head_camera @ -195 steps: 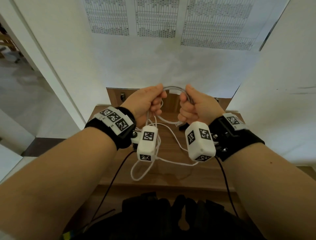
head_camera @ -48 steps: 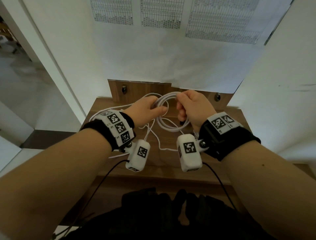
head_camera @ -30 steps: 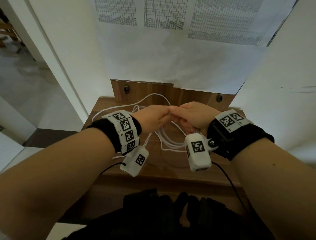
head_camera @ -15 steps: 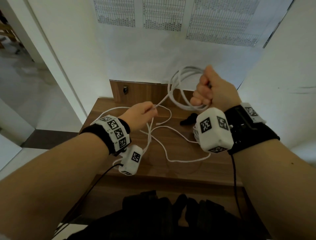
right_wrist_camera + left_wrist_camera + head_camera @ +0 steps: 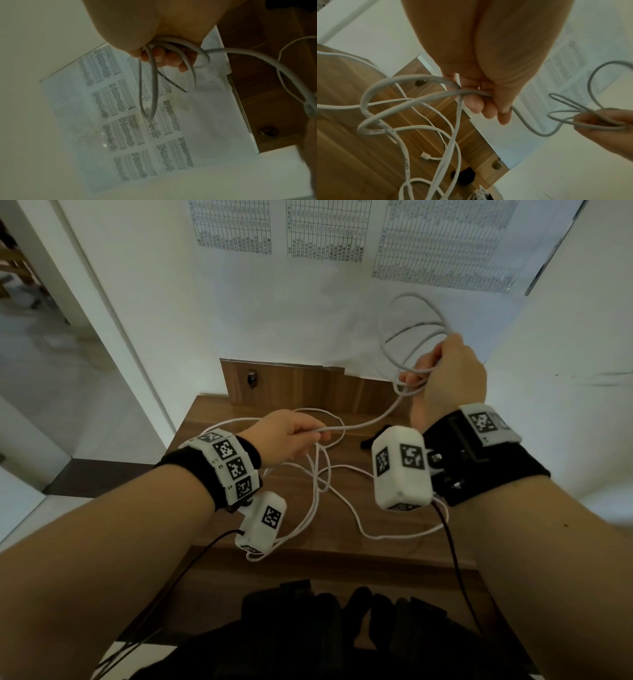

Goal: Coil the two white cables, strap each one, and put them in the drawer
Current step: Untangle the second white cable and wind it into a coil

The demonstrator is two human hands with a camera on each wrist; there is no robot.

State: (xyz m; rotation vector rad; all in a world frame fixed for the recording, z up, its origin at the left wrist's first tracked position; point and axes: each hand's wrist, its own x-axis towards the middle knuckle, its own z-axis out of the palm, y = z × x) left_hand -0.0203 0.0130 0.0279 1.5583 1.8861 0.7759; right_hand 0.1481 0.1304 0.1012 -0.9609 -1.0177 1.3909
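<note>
My right hand (image 5: 442,378) is raised at the right and grips several loops of a white cable (image 5: 416,332), seen close in the right wrist view as loops (image 5: 150,86) hanging from my fingers (image 5: 161,58). The same cable runs down and left to my left hand (image 5: 294,436), which pinches it between thumb and fingers (image 5: 489,108). More white cable (image 5: 318,487) lies tangled on the wooden table (image 5: 342,529), with a plug end (image 5: 426,157) loose on the wood. I cannot separate the second cable from the tangle.
A dark strap-like object (image 5: 371,440) lies on the table near my right wrist, also dark (image 5: 464,175) in the left wrist view. A wooden back panel (image 5: 294,385) stands against the white wall with printed sheets (image 5: 329,231). Dark fabric (image 5: 308,628) hangs below the table's front edge.
My hands were together at the coil, then parted. The right hand has risen up and right with the loops. The left hand slid back along the cable, low on the left.
</note>
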